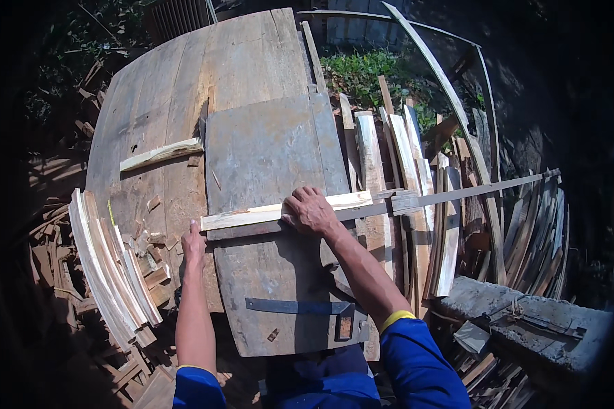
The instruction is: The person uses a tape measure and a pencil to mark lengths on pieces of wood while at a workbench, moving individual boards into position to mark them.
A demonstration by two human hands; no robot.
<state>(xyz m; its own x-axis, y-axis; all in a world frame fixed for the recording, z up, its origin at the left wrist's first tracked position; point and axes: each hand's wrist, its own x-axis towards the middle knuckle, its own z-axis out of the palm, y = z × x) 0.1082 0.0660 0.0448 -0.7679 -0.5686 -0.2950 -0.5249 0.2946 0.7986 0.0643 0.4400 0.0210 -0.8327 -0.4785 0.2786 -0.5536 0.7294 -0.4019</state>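
A pale strip of wood (245, 217) lies crosswise on the grey metal plate (262, 146) of a wooden bench. It rests along a long dark straight bar (249, 232) that runs out to the right. My right hand (310, 210) is closed over the strip right of its middle, fingers bent across the far edge. At the strip's left end is my left hand (194, 242), thumb up against the end and fingers curled, partly hidden from view. Beyond it, a dark blade-like edge (203, 119) stands along the plate's left side.
Another wood piece (160, 155) lies at the bench's left. A try square (293, 307) rests on the near plate. Cut strips (102, 259) are stacked left, beside offcuts (157, 255). Many long boards (406, 157) lean on the right, near a concrete block (525, 320).
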